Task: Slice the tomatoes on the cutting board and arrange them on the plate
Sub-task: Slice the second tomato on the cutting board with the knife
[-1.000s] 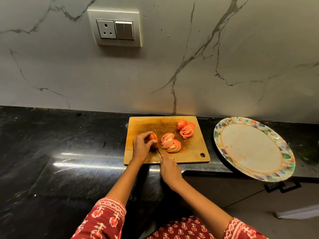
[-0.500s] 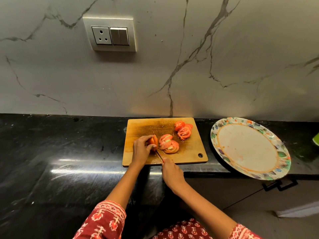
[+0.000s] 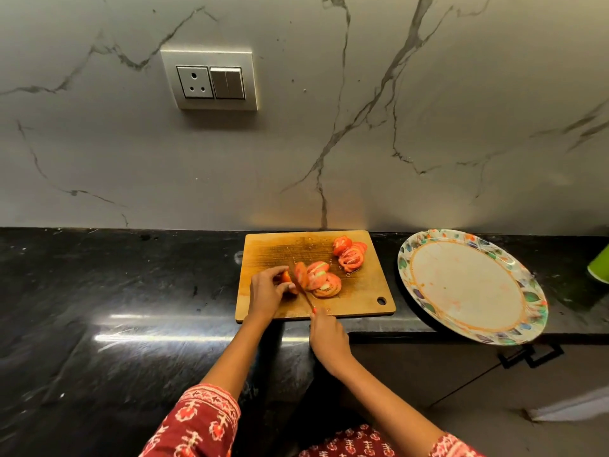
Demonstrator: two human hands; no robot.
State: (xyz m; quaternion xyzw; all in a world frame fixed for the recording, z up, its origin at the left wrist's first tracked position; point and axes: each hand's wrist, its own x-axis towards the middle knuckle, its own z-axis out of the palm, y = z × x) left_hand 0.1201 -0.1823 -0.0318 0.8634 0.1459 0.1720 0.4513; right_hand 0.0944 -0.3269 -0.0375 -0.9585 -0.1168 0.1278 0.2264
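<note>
Knife (image 3: 304,293) in the right hand (image 3: 328,338) is running, seemingly, just right of the tomato end (image 3: 287,279) the left hand (image 3: 267,291) is pinching.

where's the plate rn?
In the head view the plate lies on the black counter, right of the cutting board and apart from it, its near rim jutting past the counter's edge.

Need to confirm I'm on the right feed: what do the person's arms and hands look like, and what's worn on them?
Two bare hands, left hand and right hand, with no gloves; no rings or watch visible. Forearms are bare. Each arm has a sleeve ending near the elbow: the left sleeve and right sleeve are dark red fabric printed with white and pink motifs and patterned bands at the cuffs.
</note>
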